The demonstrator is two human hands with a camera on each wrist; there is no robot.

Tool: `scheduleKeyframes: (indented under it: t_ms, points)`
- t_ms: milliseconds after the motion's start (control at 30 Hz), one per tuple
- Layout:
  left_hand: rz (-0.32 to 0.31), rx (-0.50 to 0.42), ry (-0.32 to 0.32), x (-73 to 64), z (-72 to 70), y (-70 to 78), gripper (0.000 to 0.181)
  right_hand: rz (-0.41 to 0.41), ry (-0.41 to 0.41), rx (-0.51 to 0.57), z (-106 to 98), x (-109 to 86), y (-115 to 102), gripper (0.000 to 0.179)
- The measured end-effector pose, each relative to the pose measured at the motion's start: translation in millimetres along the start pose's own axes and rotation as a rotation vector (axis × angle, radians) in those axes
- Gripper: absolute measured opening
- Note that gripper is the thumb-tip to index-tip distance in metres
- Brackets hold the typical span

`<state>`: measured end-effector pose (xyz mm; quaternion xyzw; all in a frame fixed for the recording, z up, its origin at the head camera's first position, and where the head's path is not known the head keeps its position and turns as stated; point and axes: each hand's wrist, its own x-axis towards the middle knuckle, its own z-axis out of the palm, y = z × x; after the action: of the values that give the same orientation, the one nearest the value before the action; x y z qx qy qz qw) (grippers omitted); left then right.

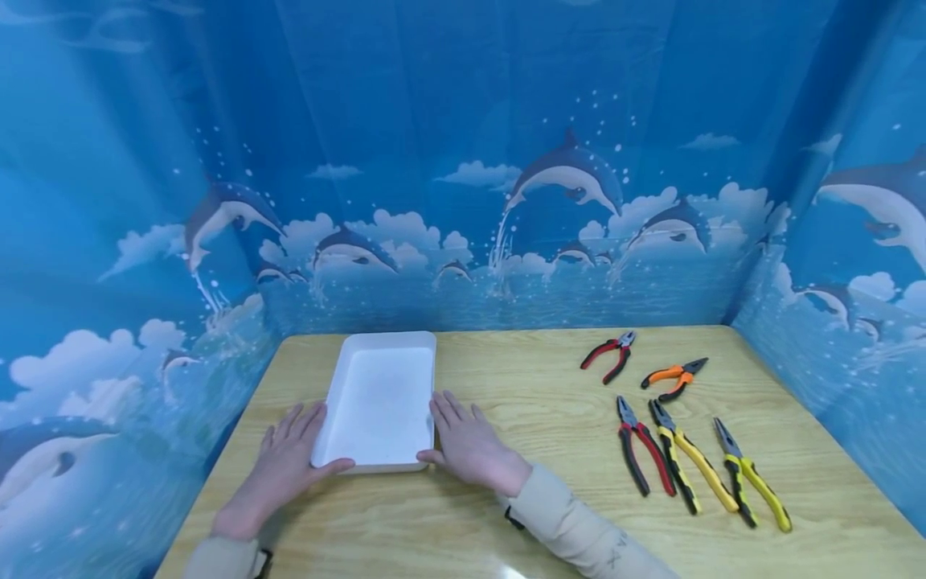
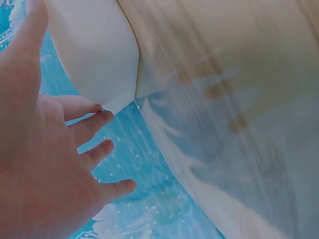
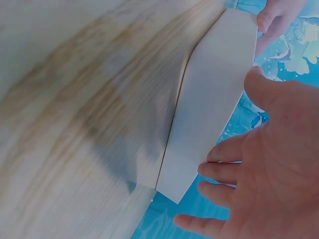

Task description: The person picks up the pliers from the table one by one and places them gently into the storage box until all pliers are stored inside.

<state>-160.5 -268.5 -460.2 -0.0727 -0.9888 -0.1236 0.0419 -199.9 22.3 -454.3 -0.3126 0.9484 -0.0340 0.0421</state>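
A white rectangular tray (image 1: 383, 402) rests on the wooden table, left of the middle in the head view, with a plain bare floor. My left hand (image 1: 285, 450) lies along its left side, fingers stretched forward and thumb at the near left corner. On the opposite side my right hand (image 1: 466, 442) touches the right wall, fingers extended and thumb at the near right corner. Both wrist views show the tray's outer wall (image 2: 99, 45) close to spread, fairly straight fingers. Across the tray in the right wrist view, part of the left hand (image 3: 279, 17) appears.
Several pliers lie on the right of the table (image 1: 521, 378): small red-handled pliers (image 1: 611, 355), orange-handled pliers (image 1: 676, 378), longer red-and-black pliers (image 1: 644, 446) and yellow-and-black pairs, including long-nose pliers (image 1: 752, 474). A blue dolphin-print curtain (image 1: 448, 161) encloses the table's back and sides.
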Motion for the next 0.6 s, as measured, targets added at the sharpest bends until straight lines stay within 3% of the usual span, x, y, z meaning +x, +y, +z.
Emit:
scheduleKeyframes:
  t_ms: [600]
  points:
    - [0.004,-0.018,-0.004,2.9,6.1,10.0,0.107,0.026,-0.017,0.048,-1.5,-7.6,11.2,0.083]
